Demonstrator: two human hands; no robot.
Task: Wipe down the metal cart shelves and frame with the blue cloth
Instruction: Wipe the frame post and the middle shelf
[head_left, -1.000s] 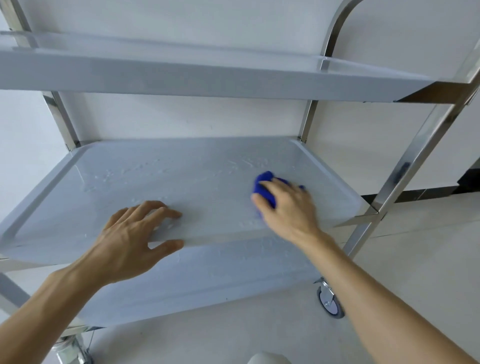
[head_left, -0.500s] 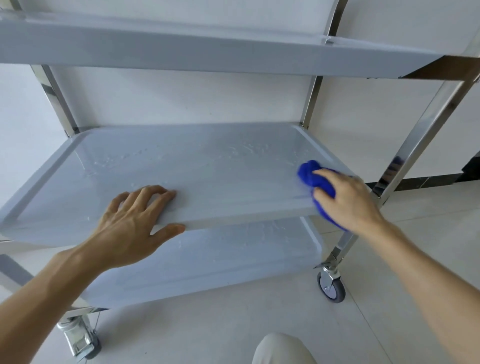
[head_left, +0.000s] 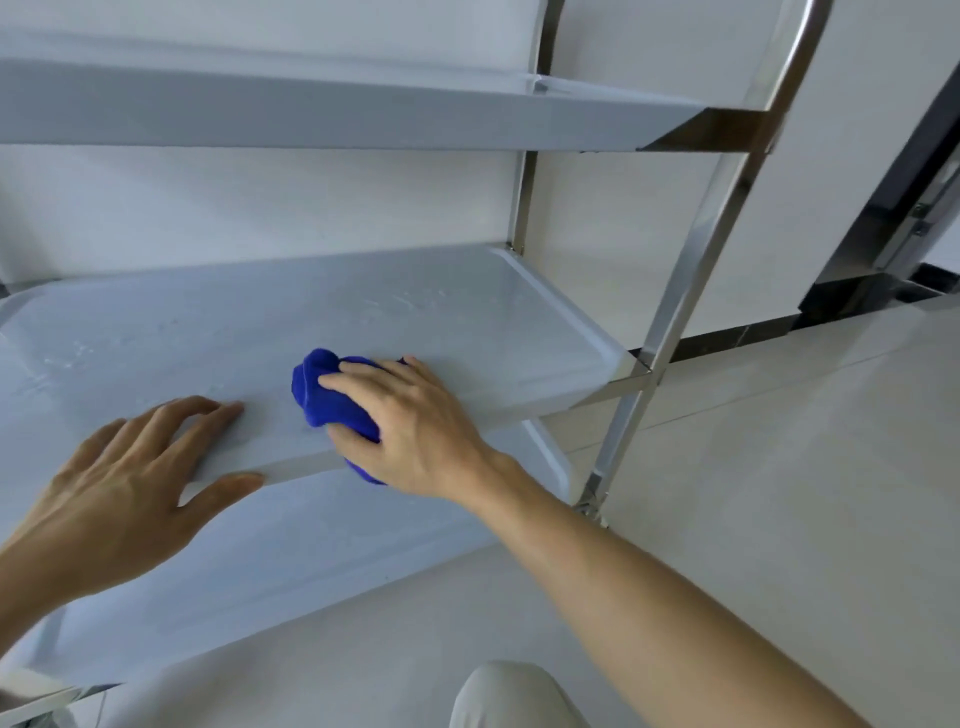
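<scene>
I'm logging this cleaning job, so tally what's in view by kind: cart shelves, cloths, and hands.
Cart shelves: 3, the top shelf, the middle shelf and the bottom shelf
Blue cloth: 1
Hands: 2, the left hand resting on the middle shelf and the right hand gripping the cloth
Total: 6
</scene>
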